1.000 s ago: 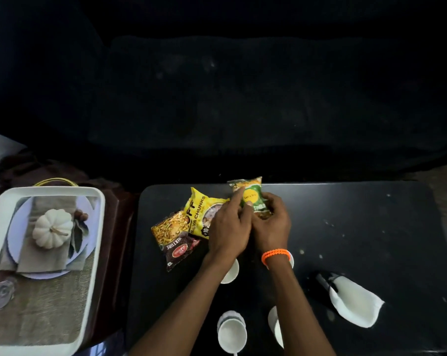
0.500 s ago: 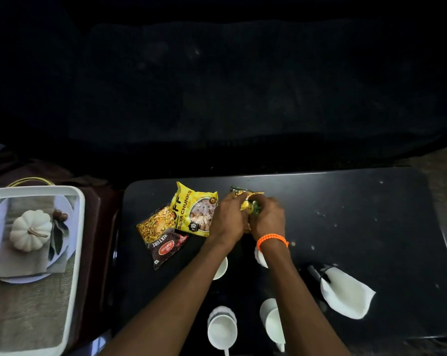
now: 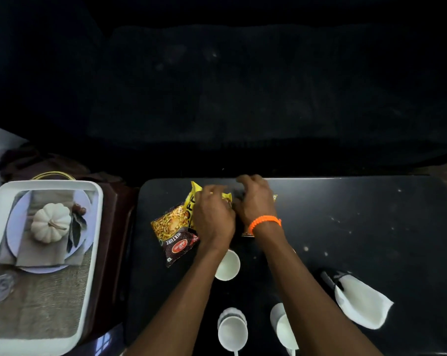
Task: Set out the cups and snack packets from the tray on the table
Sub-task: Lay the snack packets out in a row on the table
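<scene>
A person leans over a dark table [image 3: 358,214] at the far edge of which both hands work among the snack packets. The left hand [image 3: 213,214] lies knuckles-up on the yellow packet [image 3: 191,201], its fingers curled down over the wrapper; whether they pinch it or only press it flat cannot be told from here. The right hand [image 3: 255,199], an orange bracelet [image 3: 264,222] at its wrist, is curled just to the right, and slivers of another wrapper [image 3: 275,197] peep out from beneath it, so it appears to be holding or settling a packet there, though the grip itself is hidden.

The red-and-gold mixture packet [image 3: 173,235] lies flat, just left of the left hand, partly tucked under the yellow one. The packets look to be gathered in a row along the far side, probably so the near side stays free for the cups.

Three white cups stand nearer the person: one [image 3: 227,264] just beside the left forearm, two more, the near middle cup [image 3: 232,330] and the near right cup [image 3: 284,327], at the near edge between and beside the arms. A white cloth-like item [image 3: 361,301] lies well apart to the right.

Off the table to the left sits a white tray [image 3: 1,227], holding a plate, a napkin and a small white pumpkin [image 3: 50,222]. No cups or packets are visible in it, which suggests the unloading is nearly done and only the arranging remains.
</scene>
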Demonstrator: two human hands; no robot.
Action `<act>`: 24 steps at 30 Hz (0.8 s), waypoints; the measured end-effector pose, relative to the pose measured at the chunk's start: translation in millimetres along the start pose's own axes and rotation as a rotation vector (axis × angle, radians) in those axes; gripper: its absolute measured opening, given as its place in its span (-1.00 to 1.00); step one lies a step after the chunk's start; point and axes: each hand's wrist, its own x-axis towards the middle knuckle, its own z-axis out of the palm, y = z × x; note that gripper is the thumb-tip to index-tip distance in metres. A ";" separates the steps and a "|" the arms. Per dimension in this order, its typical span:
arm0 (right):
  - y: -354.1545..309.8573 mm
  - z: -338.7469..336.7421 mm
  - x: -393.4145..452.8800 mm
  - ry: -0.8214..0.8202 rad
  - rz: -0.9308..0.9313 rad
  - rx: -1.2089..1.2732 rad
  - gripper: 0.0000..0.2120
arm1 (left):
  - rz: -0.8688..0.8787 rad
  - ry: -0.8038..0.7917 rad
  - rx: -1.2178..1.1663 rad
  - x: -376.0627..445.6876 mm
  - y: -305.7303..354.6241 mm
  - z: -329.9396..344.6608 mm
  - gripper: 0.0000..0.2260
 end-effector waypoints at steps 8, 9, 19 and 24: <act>-21.5 45.6 20.3 -0.332 -0.128 -0.079 -0.47 | -0.183 -0.023 -0.144 -12.8 -44.6 10.3 -0.24; -19.8 46.1 18.5 -0.320 -0.113 -0.038 -0.49 | -0.171 -0.013 -0.158 -13.3 -46.6 10.2 -0.27; 34.2 -42.5 10.7 0.028 0.082 0.616 -0.85 | 0.237 0.049 -0.181 4.8 16.6 11.2 -0.57; 115.3 -99.9 -0.5 0.140 0.250 0.776 -0.82 | 0.360 -0.115 -0.292 -7.8 81.4 50.3 -0.54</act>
